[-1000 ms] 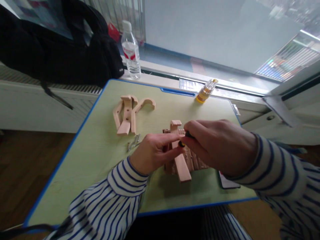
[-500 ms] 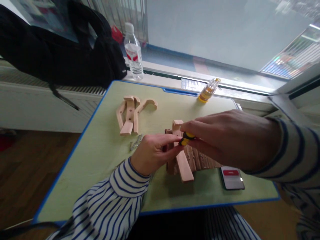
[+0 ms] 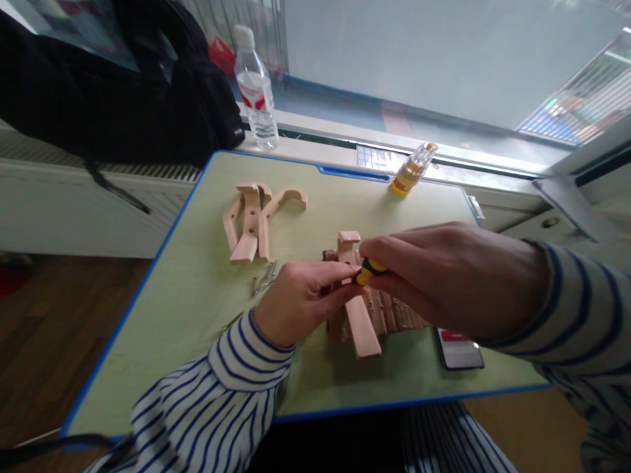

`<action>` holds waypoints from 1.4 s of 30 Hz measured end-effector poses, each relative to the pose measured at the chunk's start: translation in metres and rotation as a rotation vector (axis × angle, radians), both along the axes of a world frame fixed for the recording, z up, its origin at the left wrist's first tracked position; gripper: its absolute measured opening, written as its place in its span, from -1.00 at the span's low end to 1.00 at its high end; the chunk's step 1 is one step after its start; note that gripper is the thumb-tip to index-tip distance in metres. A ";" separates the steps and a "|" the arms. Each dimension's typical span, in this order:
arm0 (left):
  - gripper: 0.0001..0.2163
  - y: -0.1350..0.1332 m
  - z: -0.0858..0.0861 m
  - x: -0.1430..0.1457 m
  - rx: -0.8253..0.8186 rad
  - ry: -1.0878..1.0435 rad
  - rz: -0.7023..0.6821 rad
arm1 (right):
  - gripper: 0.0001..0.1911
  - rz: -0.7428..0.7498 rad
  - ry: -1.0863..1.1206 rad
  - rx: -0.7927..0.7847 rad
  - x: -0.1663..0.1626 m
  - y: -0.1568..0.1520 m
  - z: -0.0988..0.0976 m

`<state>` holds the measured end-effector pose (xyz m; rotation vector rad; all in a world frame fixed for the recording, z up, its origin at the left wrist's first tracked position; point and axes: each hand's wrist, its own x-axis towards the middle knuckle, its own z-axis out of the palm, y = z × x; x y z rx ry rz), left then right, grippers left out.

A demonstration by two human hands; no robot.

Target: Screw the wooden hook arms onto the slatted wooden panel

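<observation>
My right hand is closed around a yellow and black screwdriver, whose handle shows between the fingers. At the screwdriver's front end, the thumb and forefinger of my left hand are pinched together; what they grip is hidden. Under both hands lies a pale wooden hook, its curled end pointing away from me. It rests across a brown, bark-like wooden board with small holes. Several loose screws lie left of my left hand.
More wooden hooks are grouped at the back left of the green table. A bottle of amber liquid stands at the back edge, a phone at the right. A water bottle and black bag are by the window.
The camera view has shifted slightly, so the table and objects behind sit a little higher and further left. Both hands keep nearly the same grip over the hook.
</observation>
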<state>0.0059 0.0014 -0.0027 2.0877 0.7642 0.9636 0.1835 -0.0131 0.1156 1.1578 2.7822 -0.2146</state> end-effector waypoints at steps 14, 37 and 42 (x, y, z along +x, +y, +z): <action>-0.83 0.004 -0.001 -0.001 -0.052 -0.004 -0.111 | -0.78 -0.082 0.106 0.113 0.002 -0.011 -0.014; -0.81 -0.005 -0.001 0.005 0.125 0.014 0.089 | -0.73 0.061 -0.064 0.014 -0.009 0.011 0.011; -0.83 -0.005 -0.003 0.005 0.048 -0.022 0.032 | -0.74 0.030 -0.016 0.010 -0.010 0.008 0.005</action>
